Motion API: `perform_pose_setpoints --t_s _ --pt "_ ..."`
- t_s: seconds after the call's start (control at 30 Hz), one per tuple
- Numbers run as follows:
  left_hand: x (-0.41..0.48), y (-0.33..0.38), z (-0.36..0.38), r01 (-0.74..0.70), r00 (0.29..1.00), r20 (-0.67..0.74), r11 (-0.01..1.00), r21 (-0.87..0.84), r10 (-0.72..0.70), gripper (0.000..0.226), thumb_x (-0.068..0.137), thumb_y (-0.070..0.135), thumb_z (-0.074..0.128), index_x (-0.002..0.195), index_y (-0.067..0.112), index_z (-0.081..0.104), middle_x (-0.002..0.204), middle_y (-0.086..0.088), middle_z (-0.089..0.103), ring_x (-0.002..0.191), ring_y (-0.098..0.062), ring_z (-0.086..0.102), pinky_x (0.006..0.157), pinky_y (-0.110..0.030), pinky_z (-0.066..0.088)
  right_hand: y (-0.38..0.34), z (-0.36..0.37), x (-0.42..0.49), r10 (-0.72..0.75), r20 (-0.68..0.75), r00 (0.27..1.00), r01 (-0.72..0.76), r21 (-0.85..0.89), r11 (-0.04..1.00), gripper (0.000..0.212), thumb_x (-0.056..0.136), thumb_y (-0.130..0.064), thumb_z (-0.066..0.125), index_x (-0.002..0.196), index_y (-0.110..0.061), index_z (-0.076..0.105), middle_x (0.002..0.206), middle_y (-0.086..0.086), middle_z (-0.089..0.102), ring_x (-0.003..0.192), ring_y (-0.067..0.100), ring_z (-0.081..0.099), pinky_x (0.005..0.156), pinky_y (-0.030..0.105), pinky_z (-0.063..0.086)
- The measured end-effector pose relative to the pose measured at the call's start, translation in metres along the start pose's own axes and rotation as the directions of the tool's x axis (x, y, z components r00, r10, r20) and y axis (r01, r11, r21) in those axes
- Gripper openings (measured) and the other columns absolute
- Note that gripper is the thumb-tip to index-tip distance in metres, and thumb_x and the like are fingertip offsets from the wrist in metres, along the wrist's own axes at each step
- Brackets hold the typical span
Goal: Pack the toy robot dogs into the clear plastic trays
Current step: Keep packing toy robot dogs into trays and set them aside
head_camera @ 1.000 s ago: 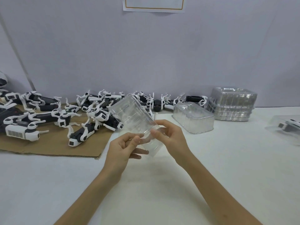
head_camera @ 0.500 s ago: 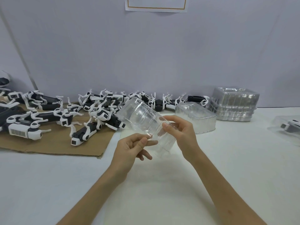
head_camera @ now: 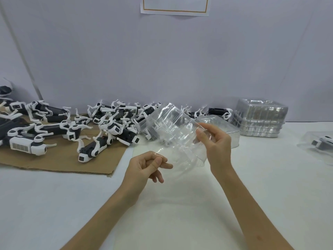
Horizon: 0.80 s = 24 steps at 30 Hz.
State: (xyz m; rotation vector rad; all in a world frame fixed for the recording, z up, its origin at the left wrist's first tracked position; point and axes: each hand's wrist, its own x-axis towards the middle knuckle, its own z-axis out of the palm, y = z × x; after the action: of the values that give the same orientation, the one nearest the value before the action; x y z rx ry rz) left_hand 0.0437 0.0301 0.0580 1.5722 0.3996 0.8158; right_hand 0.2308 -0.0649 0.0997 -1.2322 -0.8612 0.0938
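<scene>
**Clear tray held up between two hands, dogs heaped on the cardboard**

From where I stand, the person has both bare forearms stretched out over the white counter [head_camera: 180, 210]. Between the hands is a clear plastic tray [head_camera: 173, 127], lifted off the surface and tilted, its far end pointing up and to the left.

The right hand [head_camera: 217, 145] grips the tray's right side, thumb and curled fingers [head_camera: 219, 131] clamped on the plastic. The left hand [head_camera: 144, 166] is lower and nearer. Its thumb and forefinger are pressed together on a thin see-through edge at the tray's lower left, and the other fingers are curled loosely beneath. I cannot tell whether this is one tray or two nested together.

The toy robot dogs [head_camera: 108, 125], black and white, lie in a loose heap to the left, most of them on a brown cardboard sheet [head_camera: 59, 161]. A few more run along the wall behind the held tray.

Just beyond the right hand another clear tray [head_camera: 234, 134] lies upside down on the counter. Behind it, against the wall, is a stack of trays [head_camera: 261, 121]. At the far right edge, a packed tray [head_camera: 317, 150] holds one dog. A white paper with an orange border [head_camera: 174, 6] is stuck high on the pale wall.
</scene>
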Motion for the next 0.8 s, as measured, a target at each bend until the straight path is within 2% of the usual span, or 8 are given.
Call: perform_pose_setpoints --t_s 0.17,0.23,0.33,0.43,0.53,0.6,0.67,0.8 --pt "-0.003 0.002 -0.01 -0.001 0.997 -0.071 0.997 -0.072 -0.004 0.014 0.091 0.016 0.065 0.084 0.004 0.063 0.075 -0.015 0.072 0.048 -0.02 0.055 0.051 -0.024 0.047 0.002 -0.024 0.021 0.035 -0.4 0.916 -0.001 0.083 0.997 0.013 0.095 -0.013 0.064 0.097 -0.025 0.068 0.076 -0.004 0.066 0.059 0.002 0.061 0.063 0.017 0.048" --pt "-0.003 0.001 -0.015 0.024 0.989 -0.144 0.993 -0.114 -0.041 0.015 0.094 0.011 0.057 0.08 0.006 0.061 0.067 -0.012 0.066 0.047 -0.019 0.05 0.049 -0.023 0.043 0.003 -0.043 0.027 -0.005 -0.5 0.866 0.016 0.017 1.0 0.011 0.095 -0.017 0.063 0.098 -0.027 0.064 0.085 0.002 0.066 0.065 0.003 0.064 0.065 0.017 0.047" --pt "0.0 -0.001 -0.019 0.095 0.966 -0.216 0.97 -0.224 -0.145 0.023 0.098 0.009 0.044 0.078 0.012 0.056 0.06 -0.006 0.055 0.049 -0.019 0.045 0.048 -0.024 0.039 0.003 -0.061 0.029 -0.153 -0.548 0.823 0.051 -0.198 0.979 0.014 0.093 -0.024 0.061 0.106 -0.025 0.063 0.087 -0.015 0.067 0.082 0.004 0.064 0.078 0.026 0.049" --pt "0.003 -0.003 -0.02 0.169 0.932 -0.255 0.93 -0.326 -0.258 0.016 0.095 0.011 0.043 0.087 0.012 0.056 0.052 -0.001 0.042 0.044 -0.018 0.041 0.051 -0.03 0.034 -0.002 -0.064 0.029 -0.297 -0.501 0.813 0.12 -0.355 0.927 0.036 0.082 -0.013 0.057 0.117 -0.016 0.062 0.088 -0.017 0.069 0.086 -0.007 0.059 0.094 0.031 0.048" --pt "0.004 -0.005 -0.019 0.222 0.9 -0.277 0.9 -0.376 -0.338 0.013 0.092 0.014 0.046 0.096 0.012 0.059 0.048 0.002 0.029 0.039 -0.015 0.033 0.047 -0.027 0.029 -0.001 -0.061 0.028 -0.42 -0.364 0.831 0.179 -0.54 0.822 0.057 0.07 -0.014 0.054 0.127 -0.011 0.059 0.099 -0.006 0.063 0.093 0.019 0.06 0.101 0.048 0.042" --pt "0.004 -0.005 -0.018 0.248 0.893 -0.264 0.889 -0.384 -0.363 0.014 0.092 0.015 0.048 0.099 0.013 0.059 0.047 0.003 0.026 0.039 -0.013 0.028 0.043 -0.024 0.026 0.003 -0.056 0.034 -0.441 -0.251 0.862 0.162 -0.687 0.708 0.062 0.071 -0.016 0.054 0.133 -0.015 0.058 0.094 -0.007 0.056 0.095 0.027 0.055 0.102 0.041 0.032" --pt "0.003 -0.004 -0.018 0.267 0.893 -0.247 0.883 -0.385 -0.378 0.02 0.091 0.016 0.049 0.106 0.012 0.061 0.048 0.004 0.026 0.04 -0.013 0.028 0.045 -0.025 0.025 0.007 -0.05 0.047 -0.341 -0.138 0.93 0.113 -0.775 0.622 0.061 0.078 -0.015 0.056 0.139 -0.02 0.054 0.095 0.0 0.06 0.103 0.03 0.052 0.103 0.04 0.026" --pt "0.003 -0.006 -0.019 0.271 0.886 -0.278 0.901 -0.338 -0.371 0.029 0.092 0.017 0.052 0.119 0.014 0.061 0.05 0.003 0.033 0.041 -0.013 0.035 0.044 -0.023 0.032 0.019 -0.046 0.079 -0.007 0.039 0.999 0.039 -0.938 0.343 0.058 0.089 -0.013 0.056 0.146 -0.02 0.046 0.142 0.008 0.052 0.134 0.031 0.04 0.115 0.045 0.014"
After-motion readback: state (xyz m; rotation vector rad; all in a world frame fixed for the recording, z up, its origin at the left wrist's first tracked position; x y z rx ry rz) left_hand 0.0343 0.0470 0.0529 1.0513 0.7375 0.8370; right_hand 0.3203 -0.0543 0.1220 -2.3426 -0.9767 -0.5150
